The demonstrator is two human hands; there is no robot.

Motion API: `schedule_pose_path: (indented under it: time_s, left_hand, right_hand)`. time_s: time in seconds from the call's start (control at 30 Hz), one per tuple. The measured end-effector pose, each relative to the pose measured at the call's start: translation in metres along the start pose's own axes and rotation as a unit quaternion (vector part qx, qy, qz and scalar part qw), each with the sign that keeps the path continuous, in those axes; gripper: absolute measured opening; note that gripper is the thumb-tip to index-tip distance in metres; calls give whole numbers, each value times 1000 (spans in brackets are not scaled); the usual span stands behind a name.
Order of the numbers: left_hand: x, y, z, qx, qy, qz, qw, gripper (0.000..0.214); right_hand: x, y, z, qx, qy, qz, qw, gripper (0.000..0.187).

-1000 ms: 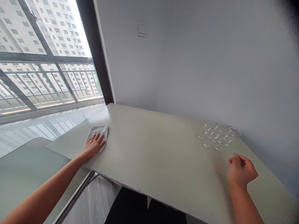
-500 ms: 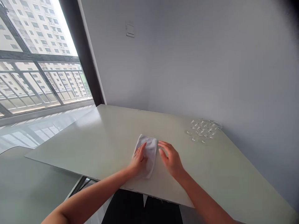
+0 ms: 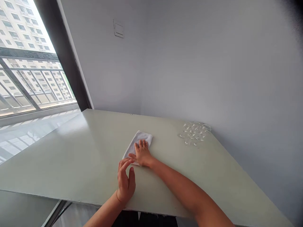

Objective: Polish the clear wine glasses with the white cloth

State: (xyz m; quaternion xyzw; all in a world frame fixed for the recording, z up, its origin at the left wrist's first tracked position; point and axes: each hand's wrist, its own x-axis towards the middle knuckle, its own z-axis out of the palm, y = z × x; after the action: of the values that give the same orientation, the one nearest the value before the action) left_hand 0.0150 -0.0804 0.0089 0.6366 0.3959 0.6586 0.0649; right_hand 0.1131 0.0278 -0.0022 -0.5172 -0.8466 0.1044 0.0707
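A folded white cloth (image 3: 138, 140) lies on the pale green tabletop (image 3: 82, 151), near its middle. My right hand (image 3: 142, 154) rests flat on the near part of the cloth, fingers stretched out over it. My left hand (image 3: 126, 183) hovers just in front of the cloth, near the table's front edge, fingers loosely apart and holding nothing. Its fingertips come close to the cloth's near corner.
Several clear glasses (image 3: 194, 132) stand clustered at the back right by the grey wall (image 3: 213, 63). A large window (image 3: 26, 72) with a dark frame fills the left. A light switch (image 3: 118, 29) is on the wall.
The cloth has passed from my left hand to my right hand, which now presses on it. My left hand has drawn back toward the front edge. The view has swung left.
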Motion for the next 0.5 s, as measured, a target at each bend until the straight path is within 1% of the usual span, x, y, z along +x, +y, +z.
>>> schedule_pose_path:
  time_s: [0.07,0.1,0.17,0.23,0.3,0.37,0.43,0.5]
  left_hand:
    - [0,2,1,-11,-45,34,998,33]
    - [1,3,1,-15,-56,45,997,35]
    - [4,1,1,-16,-62,54,996,37]
    - [5,-3,0,-13,-59,45,997,37]
    - [7,-6,-1,-6,-59,38,998,37]
    - [7,-7,-1,5,-60,38,997,35]
    - [8,-7,1,18,-61,40,997,33]
    - [9,-7,2,33,-62,38,997,32]
  right_hand:
    - [30,21,-11,-6,-12,66,998,83]
    - [42,34,-16,-11,-17,102,995,83]
    - [62,62,-28,-21,-32,171,985,82]
    - [72,93,-40,-23,-47,225,973,82]
    - [74,121,-51,-20,-50,255,965,81]
    - [70,142,-59,-19,-46,269,962,80]
    - [62,154,-64,-19,-43,273,961,79]
    - [51,155,-63,-21,-41,266,963,76]
